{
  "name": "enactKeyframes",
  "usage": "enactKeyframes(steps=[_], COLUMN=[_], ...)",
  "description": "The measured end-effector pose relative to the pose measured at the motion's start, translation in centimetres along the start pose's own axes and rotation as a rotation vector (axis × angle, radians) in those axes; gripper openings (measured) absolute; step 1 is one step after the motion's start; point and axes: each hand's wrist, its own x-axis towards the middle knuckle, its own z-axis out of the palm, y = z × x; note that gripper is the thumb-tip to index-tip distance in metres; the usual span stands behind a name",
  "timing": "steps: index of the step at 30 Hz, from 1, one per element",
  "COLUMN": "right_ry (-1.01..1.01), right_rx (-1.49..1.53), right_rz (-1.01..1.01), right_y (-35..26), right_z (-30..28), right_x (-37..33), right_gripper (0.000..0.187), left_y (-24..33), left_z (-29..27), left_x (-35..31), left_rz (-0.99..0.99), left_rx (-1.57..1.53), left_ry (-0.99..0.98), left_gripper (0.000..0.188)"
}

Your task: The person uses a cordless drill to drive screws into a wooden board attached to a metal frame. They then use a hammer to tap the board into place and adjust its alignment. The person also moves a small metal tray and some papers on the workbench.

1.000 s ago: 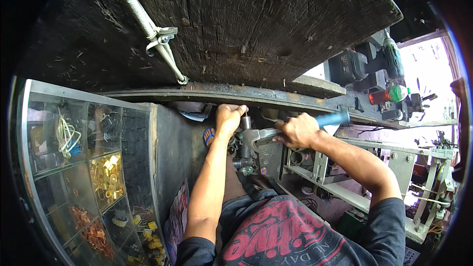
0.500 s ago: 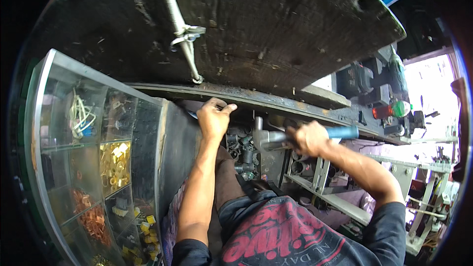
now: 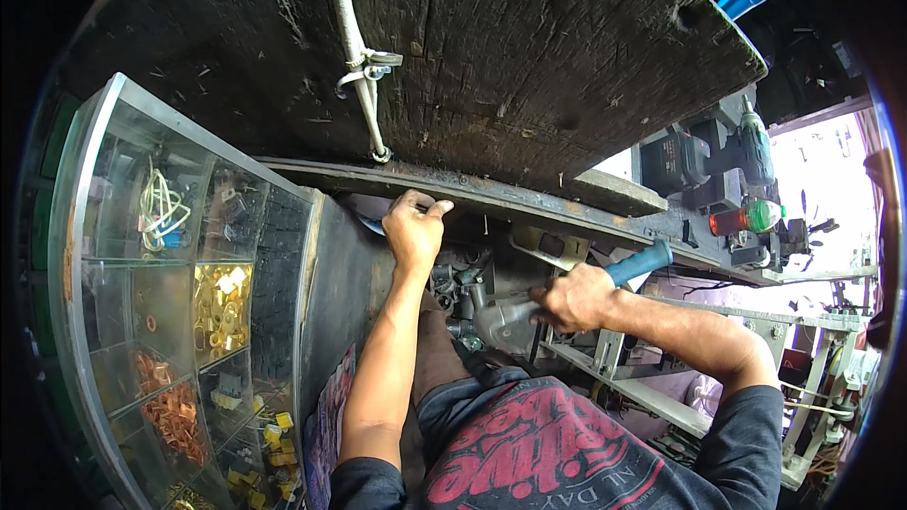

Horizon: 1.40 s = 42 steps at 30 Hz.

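Observation:
My right hand (image 3: 576, 298) grips a claw hammer (image 3: 641, 264) with a blue handle, held in front of my torso. Its grey metal head points left, below the edge of a wooden bench (image 3: 453, 179). My left hand (image 3: 413, 231) is closed, its thumb and fingers pinched together at that bench edge. What sits between those fingertips is too small and dark to make out. A thin nail-like piece (image 3: 487, 225) shows under the edge, right of the left hand.
At left stands a glass display case (image 3: 203, 217) holding copper and brass fittings. A dark board (image 3: 529, 57) carrying a white pipe (image 3: 350, 28) spans the top. Cordless drills (image 3: 753, 146) and a red-and-green bottle (image 3: 746, 218) rest at right. A metal rack (image 3: 652, 387) stands lower right.
The hammer has dropped away from the bench edge toward my lap, its head swinging down and its handle tilting up. My left hand stays pinched at the same place.

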Motion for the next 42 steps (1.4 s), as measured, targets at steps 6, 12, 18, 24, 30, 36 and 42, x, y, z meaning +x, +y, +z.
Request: enactKeyframes(steps=[6,12,18,24,30,36,42], right_ry=[0.132,-0.156,-0.072,-0.098,-0.144,0.148,-0.1], right_rx=[0.006,-0.056,0.096,0.009,-0.037,0.016,-0.054], right_rz=[0.155,0.017,0.064,0.187,0.01,0.182,0.007], right_y=[0.1,0.6,2.1,1.9,0.2,1.2,0.5], right_z=[-0.8,-1.8,-0.6,-0.6,-1.4,-1.1,-1.6], right_x=[0.6,0.2,0.8,1.1,0.6,1.0,0.8], right_gripper=[0.035,0.04,0.047,0.047,0.039,0.056,0.045], left_y=[-0.3,-0.5,-0.6,-0.7,-0.9,-0.6,-0.2], left_z=[0.0,0.1,0.1,0.3,0.3,0.3,0.0], left_x=[-0.2,-0.1,-0.3,-0.1,0.0,0.0,-0.1], left_rz=[0.004,0.062,0.056,0.054,0.045,0.054,0.083], left_rx=[0.013,-0.004,0.004,-0.018,-0.023,-0.026,0.009], left_ry=[-0.003,0.016,0.004,-0.004,0.003,0.017,0.028], left_gripper=[0.026,0.026,0.026,0.026,0.026,0.026,0.025])
